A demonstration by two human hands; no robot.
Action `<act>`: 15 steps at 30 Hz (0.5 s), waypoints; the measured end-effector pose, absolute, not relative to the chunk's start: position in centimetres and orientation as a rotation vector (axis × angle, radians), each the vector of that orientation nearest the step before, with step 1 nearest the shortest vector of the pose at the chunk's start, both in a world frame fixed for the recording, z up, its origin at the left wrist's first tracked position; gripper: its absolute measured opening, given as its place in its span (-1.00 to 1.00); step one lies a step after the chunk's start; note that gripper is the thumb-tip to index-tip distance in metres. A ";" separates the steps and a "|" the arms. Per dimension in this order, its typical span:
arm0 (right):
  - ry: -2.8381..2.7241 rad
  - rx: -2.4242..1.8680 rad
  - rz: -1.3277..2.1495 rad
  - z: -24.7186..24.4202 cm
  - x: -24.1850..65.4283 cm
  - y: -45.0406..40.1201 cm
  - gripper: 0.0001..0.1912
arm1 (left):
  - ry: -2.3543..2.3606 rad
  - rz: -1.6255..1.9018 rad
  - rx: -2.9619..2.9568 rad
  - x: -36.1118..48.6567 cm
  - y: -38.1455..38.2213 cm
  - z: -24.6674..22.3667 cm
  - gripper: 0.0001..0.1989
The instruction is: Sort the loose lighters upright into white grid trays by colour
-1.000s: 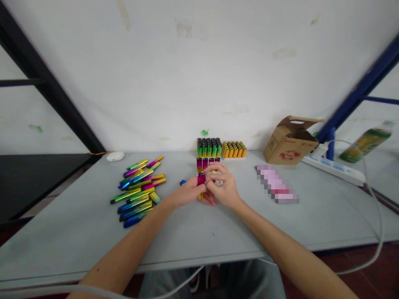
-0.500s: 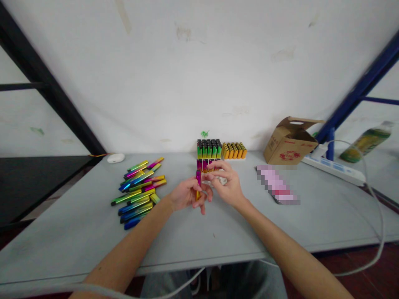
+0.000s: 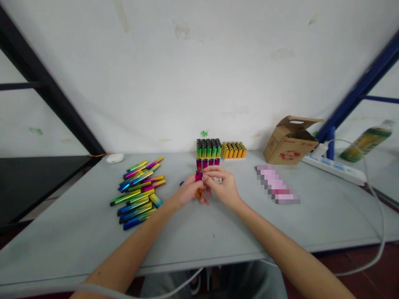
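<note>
Upright in my left hand [image 3: 189, 190] is a shiny magenta-and-gold tube [image 3: 198, 176] with a dark top, the fingers wrapped round it. My right hand [image 3: 222, 187] is close against its right side, thumb and fingers pinched together; what they hold, if anything, is hidden. A dark blue end [image 3: 182, 183] of some small thing shows beside my left hand. Just beyond stands a row of magenta tubes [image 3: 211, 164], in front of a block of green-and-yellow tubes [image 3: 208, 149] with black tops. Something whitish [image 3: 219, 180] is partly covered by my right hand.
Many loose metallic tubes [image 3: 137, 195] lie piled at left. Orange cylinders [image 3: 234, 151] stand in a block by the wall. At right are an open cardboard box [image 3: 286, 145], a pixelated pink phone-like object [image 3: 276, 185] and a power strip [image 3: 335, 169]. A white case [image 3: 115, 158] sits back left.
My hands have drawn closer together, and my left fingers have curled further round the magenta tube, leaving less of it visible. A dark blue end now shows beside my left hand.
</note>
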State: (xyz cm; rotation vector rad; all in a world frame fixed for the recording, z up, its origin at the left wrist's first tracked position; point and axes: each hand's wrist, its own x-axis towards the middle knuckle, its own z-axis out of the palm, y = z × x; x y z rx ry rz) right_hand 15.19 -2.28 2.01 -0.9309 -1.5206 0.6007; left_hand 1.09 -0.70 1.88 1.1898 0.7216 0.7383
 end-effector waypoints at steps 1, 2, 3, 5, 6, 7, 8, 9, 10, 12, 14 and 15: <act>-1.513 -0.938 0.613 1.9 15.2 -2.2 -0.90 | 0.732 0.739 1.198 1.1 -0.7 1.9 -0.73; -1.510 -0.942 0.618 1.9 15.2 -2.1 -0.89 | 0.738 0.740 1.204 1.1 -0.7 1.8 -0.71; -1.512 -0.946 0.619 1.9 15.2 -2.1 -0.89 | 0.742 0.741 1.209 1.1 -0.7 1.8 -0.70; -1.521 -0.951 0.607 1.8 15.2 -2.1 -0.88 | 0.749 0.741 1.217 1.2 -0.7 1.7 -0.69; -1.528 -0.952 0.597 1.8 15.2 -2.1 -0.87 | 0.754 0.740 1.222 1.2 -0.7 1.7 -0.70; -1.539 -0.951 0.588 1.8 15.1 -2.1 -0.86 | 0.760 0.738 1.229 1.2 -0.6 1.6 -0.72; -1.549 -0.949 0.581 1.8 15.1 -2.1 -0.85 | 0.767 0.735 1.236 1.2 -0.6 1.5 -0.75; -1.559 -0.946 0.576 1.7 15.1 -2.1 -0.85 | 0.775 0.736 1.242 1.2 -0.5 1.3 -0.78; -1.564 -0.941 0.574 1.7 15.1 -2.2 -0.85 | 0.785 0.737 1.246 1.2 -0.5 1.2 -0.81; -1.555 -0.932 0.575 1.6 15.0 -2.2 -0.85 | 0.810 0.743 1.250 1.3 -0.4 1.0 -0.84; -1.528 -0.923 0.577 1.4 14.9 -2.2 -0.84 | 0.836 0.749 1.261 1.4 -0.4 0.8 -0.85; -1.516 -0.919 0.579 1.3 14.9 -2.2 -0.84 | 0.846 0.747 1.273 1.4 -0.4 0.8 -0.84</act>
